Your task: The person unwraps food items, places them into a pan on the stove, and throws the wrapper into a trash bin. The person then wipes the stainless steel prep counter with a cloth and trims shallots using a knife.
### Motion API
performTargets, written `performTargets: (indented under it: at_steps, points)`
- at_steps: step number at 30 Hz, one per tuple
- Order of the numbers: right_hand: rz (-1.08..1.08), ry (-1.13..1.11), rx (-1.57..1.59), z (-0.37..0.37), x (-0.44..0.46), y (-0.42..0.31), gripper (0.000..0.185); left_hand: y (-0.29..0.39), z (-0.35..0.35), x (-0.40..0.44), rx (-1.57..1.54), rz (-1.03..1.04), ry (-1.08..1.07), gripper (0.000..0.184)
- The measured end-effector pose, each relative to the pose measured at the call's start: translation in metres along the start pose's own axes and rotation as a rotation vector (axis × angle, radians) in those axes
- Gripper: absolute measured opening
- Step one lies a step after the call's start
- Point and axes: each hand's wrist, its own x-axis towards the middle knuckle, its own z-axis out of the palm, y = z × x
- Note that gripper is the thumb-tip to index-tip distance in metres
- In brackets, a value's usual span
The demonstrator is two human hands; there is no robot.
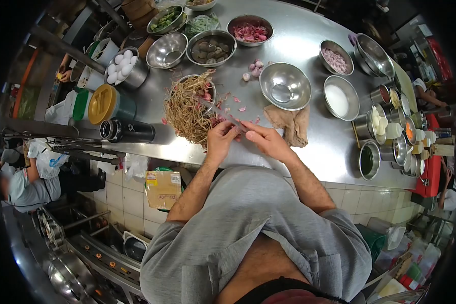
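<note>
My right hand [269, 140] is closed around a knife [219, 111], whose blade points up and left over the counter. Close beside it, my left hand [221, 140] is closed with its fingertips at the blade; whatever they pinch is too small to make out. Left of the blade lies a heap of dry shallot stalks [185, 109], partly covering a metal bowl [211, 96]. Pinkish peelings [242, 109] are scattered near the knife. Several shallots [257, 67] sit farther back, by an empty steel bowl [286, 83]. A brown cloth [289, 124] is right of my hands.
Bowls of red peelings [251, 31] and chopped shallots [335, 61] stand at the back. A pot of eggs [120, 66] and a black flask [126, 131] are on the left. Several ingredient containers [377, 124] line the right. Another person [33, 185] is at far left.
</note>
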Motion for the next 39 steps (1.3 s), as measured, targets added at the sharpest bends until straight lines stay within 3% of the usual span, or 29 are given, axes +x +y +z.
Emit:
performTargets:
  at_steps: [1,3,8,13,16,25,31,33,39]
  points:
    - [0.000,0.000,0.000,-0.001,0.000,0.001,0.053,0.003,0.001,0.000,0.000,-0.013,-0.006,0.024]
    - [0.198,-0.019,0.470,-0.003,0.000,0.001,0.051,0.009,0.009,0.000,-0.052,0.008,-0.006,0.027]
    - [0.202,0.015,0.471,0.002,0.002,-0.007,0.044,0.003,0.008,0.004,-0.117,-0.005,-0.010,0.034]
    - [0.229,0.046,0.493,0.000,0.003,-0.003,0.042,-0.002,0.007,0.004,-0.262,-0.053,0.006,0.023]
    - [0.195,0.123,0.548,-0.002,0.006,0.001,0.043,0.004,0.007,0.003,-0.150,-0.061,-0.044,0.020]
    - [0.189,0.244,0.307,-0.005,0.008,0.007,0.049,0.000,0.003,0.008,-0.534,-0.039,-0.117,0.021]
    - [0.012,0.041,0.084,-0.003,-0.006,-0.014,0.062,0.003,0.008,0.005,-0.456,-0.067,-0.033,0.024]
    - [-0.075,-0.013,-0.176,-0.003,-0.001,-0.012,0.062,0.003,0.007,0.005,-0.438,-0.060,-0.044,0.024]
    - [-0.082,0.027,-0.184,0.001,-0.001,-0.018,0.058,0.005,0.005,0.002,-0.394,-0.058,0.002,0.020]
